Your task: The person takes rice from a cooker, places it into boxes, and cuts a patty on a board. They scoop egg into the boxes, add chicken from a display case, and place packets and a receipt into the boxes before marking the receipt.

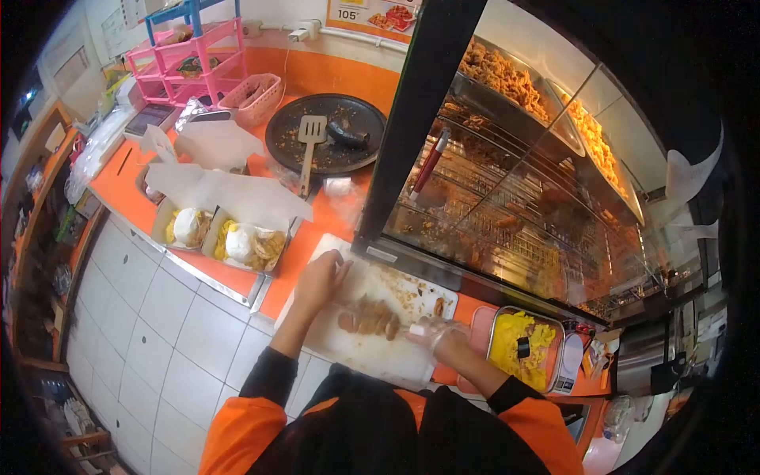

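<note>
On a white cutting board (340, 348) lies a row of browned, sliced meat (369, 318), with crumbs scattered over the board's far side. My left hand (323, 279) is raised at the board's left edge, apart from the meat, its fingers curled together; whether anything sits in them is hidden. My right hand (434, 332), in a clear plastic glove, is closed at the meat's right end. A small white piece shows at its fingertips, too blurred to name.
Open paper boxes (252, 247) of food stand left on the orange counter. Behind are a round black pan (285, 131) and a slotted turner (311, 142). A glass warming cabinet (499, 190) borders the board; a metal tray (522, 344) of yellow food stands right.
</note>
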{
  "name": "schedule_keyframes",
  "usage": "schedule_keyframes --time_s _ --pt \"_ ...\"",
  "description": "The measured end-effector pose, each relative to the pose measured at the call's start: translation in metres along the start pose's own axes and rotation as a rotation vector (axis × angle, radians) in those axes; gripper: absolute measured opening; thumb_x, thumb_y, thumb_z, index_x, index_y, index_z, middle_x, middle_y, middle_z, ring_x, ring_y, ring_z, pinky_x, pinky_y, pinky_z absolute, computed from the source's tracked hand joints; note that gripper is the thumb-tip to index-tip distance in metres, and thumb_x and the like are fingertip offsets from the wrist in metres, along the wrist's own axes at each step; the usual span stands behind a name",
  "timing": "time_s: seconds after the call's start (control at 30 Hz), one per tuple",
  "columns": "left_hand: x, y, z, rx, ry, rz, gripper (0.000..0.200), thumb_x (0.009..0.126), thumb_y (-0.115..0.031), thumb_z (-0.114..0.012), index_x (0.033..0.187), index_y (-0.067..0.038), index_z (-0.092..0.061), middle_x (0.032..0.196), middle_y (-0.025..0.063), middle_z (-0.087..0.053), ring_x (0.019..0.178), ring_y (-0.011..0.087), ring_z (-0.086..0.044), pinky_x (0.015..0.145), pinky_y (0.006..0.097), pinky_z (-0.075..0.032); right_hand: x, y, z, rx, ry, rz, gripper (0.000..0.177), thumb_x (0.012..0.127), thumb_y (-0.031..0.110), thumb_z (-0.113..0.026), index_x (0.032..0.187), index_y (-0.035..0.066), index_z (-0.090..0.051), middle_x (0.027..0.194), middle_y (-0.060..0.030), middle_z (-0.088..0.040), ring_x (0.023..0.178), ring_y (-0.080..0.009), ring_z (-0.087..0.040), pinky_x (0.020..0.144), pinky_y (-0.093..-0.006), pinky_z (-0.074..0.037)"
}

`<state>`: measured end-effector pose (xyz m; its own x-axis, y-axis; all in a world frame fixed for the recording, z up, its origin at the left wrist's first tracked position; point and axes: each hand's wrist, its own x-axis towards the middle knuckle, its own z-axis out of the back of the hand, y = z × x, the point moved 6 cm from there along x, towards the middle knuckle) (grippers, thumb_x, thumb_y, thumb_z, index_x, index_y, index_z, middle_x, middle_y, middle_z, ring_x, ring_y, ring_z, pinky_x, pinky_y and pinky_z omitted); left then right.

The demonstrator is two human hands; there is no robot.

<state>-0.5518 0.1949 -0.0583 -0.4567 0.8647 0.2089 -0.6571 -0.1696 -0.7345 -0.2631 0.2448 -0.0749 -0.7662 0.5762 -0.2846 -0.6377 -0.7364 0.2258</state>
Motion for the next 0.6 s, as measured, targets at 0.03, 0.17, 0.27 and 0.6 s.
schedule_keyframes --time_s 0.03,0.17,0.27,0.6 --pt "-0.005 0.000 -0.001 0.026 -0.029 -0.055 0.023 0.087 -0.024 -0.068 0.083 -0.003 -0.060 0.070 0.0138 -0.059 0.057 0.0246 -0.057 0.054 0.0371 -0.044 -0.007 -0.001 -0.011 0.069 -0.067 0.068 0.068 0.088 0.067 -0.046 0.108 0.005 -0.063 0.103 -0.0171 -0.067 0.093 -0.0336 -0.066 0.083 -0.0426 -0.051" --pt "0.011 -0.032 0.027 -0.086 -0.256 -0.202 0.017 0.085 -0.019 -0.070 0.082 -0.005 -0.061 0.068 0.0101 -0.058 0.060 0.0257 -0.057 0.057 0.0366 -0.045 0.002 0.024 0.038 0.088 0.314 -0.137 0.060 0.090 0.061 -0.047 0.105 0.006 -0.063 0.095 -0.0194 -0.066 0.088 -0.0366 -0.064 0.079 -0.0453 -0.049" --pt "-0.028 -0.048 0.080 -0.121 -0.587 -0.219 0.011 0.081 -0.005 -0.071 0.080 -0.006 -0.060 0.065 0.0042 -0.054 0.055 0.0173 -0.052 0.051 0.0294 -0.041 0.001 0.017 0.039 0.049 0.204 -0.112 0.061 0.090 0.062 -0.046 0.108 0.006 -0.062 0.099 -0.0206 -0.064 0.093 -0.0366 -0.063 0.083 -0.0446 -0.047" --pt "-0.305 0.062 0.110 0.064 -0.911 0.515 0.010 0.085 -0.012 -0.066 0.084 -0.003 -0.061 0.070 0.0074 -0.059 0.061 0.0193 -0.058 0.056 0.0315 -0.045 0.012 0.011 0.048 -0.174 -0.267 -0.189 0.046 0.085 0.050 -0.062 0.109 0.010 -0.062 0.107 -0.0185 -0.064 0.099 -0.0346 -0.061 0.086 -0.0437 -0.048"
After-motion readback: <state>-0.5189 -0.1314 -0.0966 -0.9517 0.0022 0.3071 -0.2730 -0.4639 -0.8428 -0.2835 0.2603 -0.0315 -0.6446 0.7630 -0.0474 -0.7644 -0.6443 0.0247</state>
